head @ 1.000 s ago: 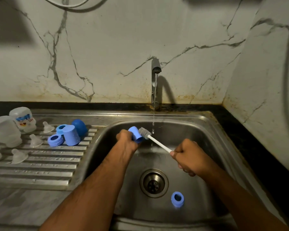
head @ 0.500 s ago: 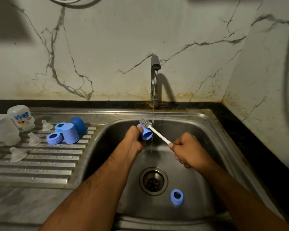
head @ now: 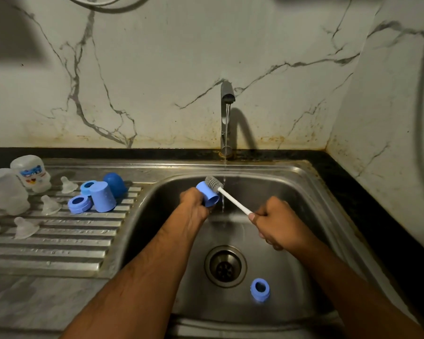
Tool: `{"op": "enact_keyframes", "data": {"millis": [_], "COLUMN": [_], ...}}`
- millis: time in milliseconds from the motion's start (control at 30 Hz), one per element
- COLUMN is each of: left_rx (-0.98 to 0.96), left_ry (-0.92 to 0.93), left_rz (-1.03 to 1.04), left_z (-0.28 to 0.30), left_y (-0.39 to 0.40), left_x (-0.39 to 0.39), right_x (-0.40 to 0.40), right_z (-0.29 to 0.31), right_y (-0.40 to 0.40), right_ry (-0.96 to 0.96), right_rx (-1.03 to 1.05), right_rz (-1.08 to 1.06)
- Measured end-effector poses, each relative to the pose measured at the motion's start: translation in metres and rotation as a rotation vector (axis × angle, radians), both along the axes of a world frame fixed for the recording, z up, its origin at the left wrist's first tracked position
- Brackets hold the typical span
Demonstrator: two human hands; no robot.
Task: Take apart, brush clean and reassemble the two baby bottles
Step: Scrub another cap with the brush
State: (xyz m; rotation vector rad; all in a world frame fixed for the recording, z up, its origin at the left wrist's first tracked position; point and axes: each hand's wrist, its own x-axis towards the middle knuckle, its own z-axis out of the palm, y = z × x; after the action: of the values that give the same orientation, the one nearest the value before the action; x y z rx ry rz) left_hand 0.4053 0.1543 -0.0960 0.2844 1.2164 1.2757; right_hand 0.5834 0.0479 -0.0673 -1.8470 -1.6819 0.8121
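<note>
a round blue plastic bottle cap was held over the stainless steel sink in the left hand, its grip closed round it. a white-handled bristle brush was gripped by the right hand, bristles against the cap. a ridged blue ring lay beside the drain; clear soft teats and blue caps were left on the ribbed drainboard.

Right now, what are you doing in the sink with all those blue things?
A person is washing baby bottle parts. The left hand holds a blue cap beside the running tap, and the right hand holds a small brush against its outside. One blue ring lies in the sink near the drain. More caps, rings, clear teats and two bottles sit on the draining board to the left, nothing reassembled.
</note>
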Motion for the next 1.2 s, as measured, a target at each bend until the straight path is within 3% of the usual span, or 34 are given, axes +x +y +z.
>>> {"op": "enact_keyframes", "data": {"millis": [100, 267, 433, 633, 800, 1033, 1200], "left_rx": [0.038, 0.095, 0.075, 0.069, -0.012, 0.041, -0.046], "left_ry": [-0.080, -0.175, -0.231, -0.128, -0.006, -0.038, -0.073], "left_rz": [0.119, -0.048, 0.018, -0.045, 0.012, -0.100, -0.012], "left_z": [0.000, 0.006, -0.001, -0.002, -0.006, 0.001, 0.002], "left_y": [0.003, -0.008, -0.002, -0.006, 0.002, -0.007, -0.005], "left_x": [-0.011, 0.009, -0.012, 0.000, -0.009, 0.008, -0.012], "right_x": [0.005, -0.007, 0.003, -0.003, 0.002, 0.001, 0.007], "right_z": [0.001, 0.006, -0.002, 0.002, -0.003, 0.000, -0.003], "right_y": [-0.004, -0.001, -0.007, 0.003, -0.002, 0.004, -0.004], "right_ry": [0.042, 0.011, 0.075, 0.058, 0.082, -0.021, 0.043], "right_rx": [-0.057, 0.019, -0.101, -0.014, -0.063, 0.027, -0.113], "right_rz": [-0.003, 0.007, 0.003, -0.009, 0.011, -0.029, 0.001]}}
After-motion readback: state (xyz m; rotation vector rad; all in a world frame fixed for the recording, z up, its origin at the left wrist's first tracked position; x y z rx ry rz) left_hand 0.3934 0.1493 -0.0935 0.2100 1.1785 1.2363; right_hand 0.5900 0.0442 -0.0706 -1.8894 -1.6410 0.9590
